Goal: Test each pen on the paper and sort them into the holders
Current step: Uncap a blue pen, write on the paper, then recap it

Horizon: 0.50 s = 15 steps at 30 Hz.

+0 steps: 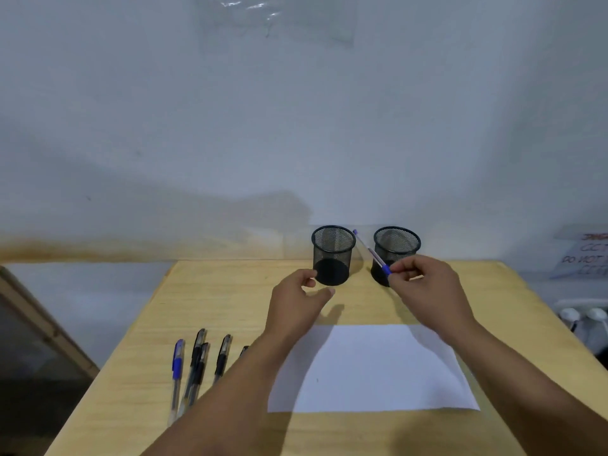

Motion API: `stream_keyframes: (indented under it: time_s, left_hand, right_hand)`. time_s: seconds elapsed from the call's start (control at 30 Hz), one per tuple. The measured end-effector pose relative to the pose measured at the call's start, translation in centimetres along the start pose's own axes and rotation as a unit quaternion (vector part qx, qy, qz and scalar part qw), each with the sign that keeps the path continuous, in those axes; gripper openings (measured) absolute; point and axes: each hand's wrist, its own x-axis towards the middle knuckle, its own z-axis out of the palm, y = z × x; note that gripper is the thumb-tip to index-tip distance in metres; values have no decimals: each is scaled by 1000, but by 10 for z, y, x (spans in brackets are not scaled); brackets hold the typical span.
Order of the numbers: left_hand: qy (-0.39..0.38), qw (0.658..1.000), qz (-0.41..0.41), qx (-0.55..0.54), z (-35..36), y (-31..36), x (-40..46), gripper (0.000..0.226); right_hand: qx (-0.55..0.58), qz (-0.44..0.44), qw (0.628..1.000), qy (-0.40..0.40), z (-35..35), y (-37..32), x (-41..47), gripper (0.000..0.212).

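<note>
Right hand point(424, 287) pinching blue pen point(371, 253) at its grip, barrel slanting up-left between two mesh holders point(333, 255). Left hand point(296, 301) loosely curled, grasping nothing, just before left holder. Paper point(371, 370) below both hands; spare pens point(197, 363) left of it.

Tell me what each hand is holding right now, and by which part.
The right hand pinches a blue pen at its blue grip end, the barrel pointing up and away between the two holders. The left hand holds nothing, its fingers loosely curled.
</note>
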Motion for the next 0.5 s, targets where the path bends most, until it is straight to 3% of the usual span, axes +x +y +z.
stream_keyframes:
  time_s: [0.23, 0.5]
  left_hand:
    - [15, 998, -29, 59, 33, 9, 62, 97]
    - [48, 999, -16, 17, 44, 8, 72, 60]
  right_hand:
    - [-140, -85, 985, -48, 10, -34, 61, 15]
    - [-165, -117, 978, -47, 43, -32, 85, 9]
